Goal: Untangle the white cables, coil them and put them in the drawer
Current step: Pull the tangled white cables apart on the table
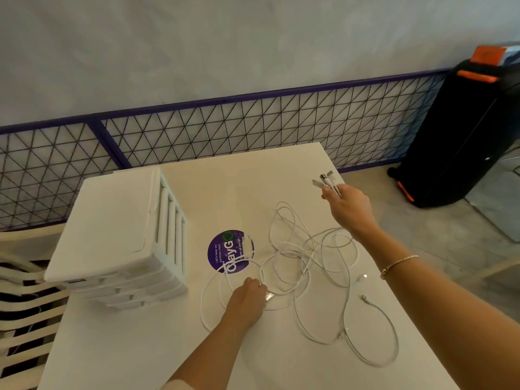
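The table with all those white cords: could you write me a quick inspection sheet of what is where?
Surface: white table, purple round sticker near the middle.
Job's things: white cables in a loose tangle on the table; white drawer unit at left, drawers look closed.
Clutter: nothing seen.
Hands: right hand raised, pinching several plug ends; left hand on the tangle, gripping a cable near a plug.
Cables: loops overlap, none coiled; loose plugs lie at right.
Surroundings: wire mesh fence, black speaker, stacked chairs at left.

Non-task items in view.
Purple sticker [230,251] on white table [118,347]; black speaker [461,136] on floor; stacked chairs [25,299] left.
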